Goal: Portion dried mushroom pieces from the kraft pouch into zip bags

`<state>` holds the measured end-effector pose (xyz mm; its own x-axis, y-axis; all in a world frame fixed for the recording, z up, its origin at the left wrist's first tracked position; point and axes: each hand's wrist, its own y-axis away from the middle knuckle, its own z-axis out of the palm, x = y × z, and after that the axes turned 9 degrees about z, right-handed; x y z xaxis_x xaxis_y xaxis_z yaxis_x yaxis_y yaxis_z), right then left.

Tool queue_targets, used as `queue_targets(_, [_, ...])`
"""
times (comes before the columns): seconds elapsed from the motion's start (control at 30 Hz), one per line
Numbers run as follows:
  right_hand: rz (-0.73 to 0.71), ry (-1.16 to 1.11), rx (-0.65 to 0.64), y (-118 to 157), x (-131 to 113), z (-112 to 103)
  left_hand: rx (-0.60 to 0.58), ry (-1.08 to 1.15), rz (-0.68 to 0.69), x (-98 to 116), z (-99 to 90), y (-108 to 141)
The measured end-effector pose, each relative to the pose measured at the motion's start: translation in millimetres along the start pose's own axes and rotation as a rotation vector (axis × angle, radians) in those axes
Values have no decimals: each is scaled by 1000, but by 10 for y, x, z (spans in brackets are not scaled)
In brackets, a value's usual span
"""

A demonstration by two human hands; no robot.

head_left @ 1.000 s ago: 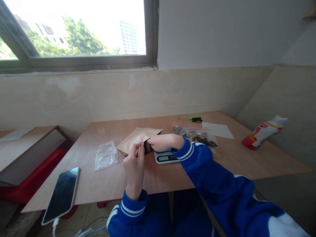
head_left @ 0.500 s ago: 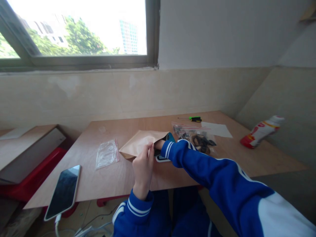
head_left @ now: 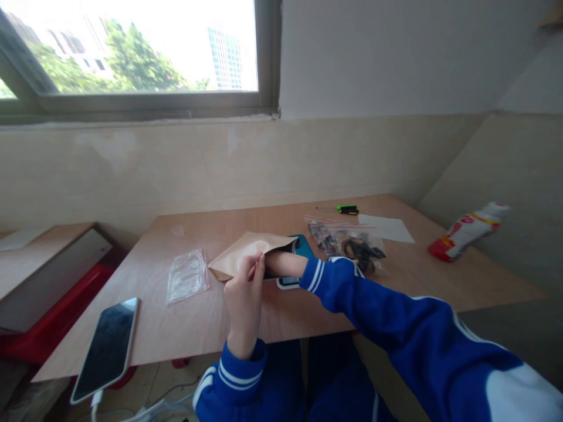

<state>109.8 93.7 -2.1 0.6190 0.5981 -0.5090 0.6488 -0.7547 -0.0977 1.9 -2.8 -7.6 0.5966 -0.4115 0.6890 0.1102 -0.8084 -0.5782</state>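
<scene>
A tan paper bag lies on the table in front of me, its mouth facing right and held apart. My left hand pinches the near edge of that mouth between thumb and fingers. Inside the opening is my right hand; its fingers are hidden by the paper, and only the back of the hand and the wrist show. Beside the bag's mouth, partly under my right wrist, are a teal flat object and a white-rimmed item that I cannot make out.
A clear zip bag lies left of the paper bag. A phone with a cable sits at the table's left edge. To the right are a zip bag of dark parts, screwdrivers, white paper and a tilted bottle.
My right hand has drawn partly back out of the bag, so more of its wrist shows. My left hand has shifted slightly left with the bag's edge. The view has turned a little.
</scene>
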Motion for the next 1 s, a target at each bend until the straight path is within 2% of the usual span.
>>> queue_targets(0.1, [-51,-6,-85,234,-22,-143,6,16,8,-34,-46,-29])
queue_targets(0.17, [-81,-7,-88,388,-50,-239,11,38,2,-59,-66,-47])
queue_targets(0.3, [-114,27,19,560,-119,-361,0,118,-29,-91,-84,-84])
queue_targets(0.47, [-128,65,175,624,-71,-359,5,147,-39,-87,-89,-132])
queue_targets(0.6, [-141,-39,298,680,4,-355,31,123,-24,-61,-119,-183])
queue_targets(0.7, [-53,-265,365,789,25,-429,57,131,-39,-40,-159,-222])
queue_targets(0.83, [161,-564,473,1034,174,-530,81,145,-69,-36,-209,-256])
queue_targets(0.93, [285,-562,596,1165,450,-449,100,136,-80,-53,-212,-265])
queue_targets(1.0, [336,-447,598,1171,663,-304,102,132,-80,-63,-196,-263])
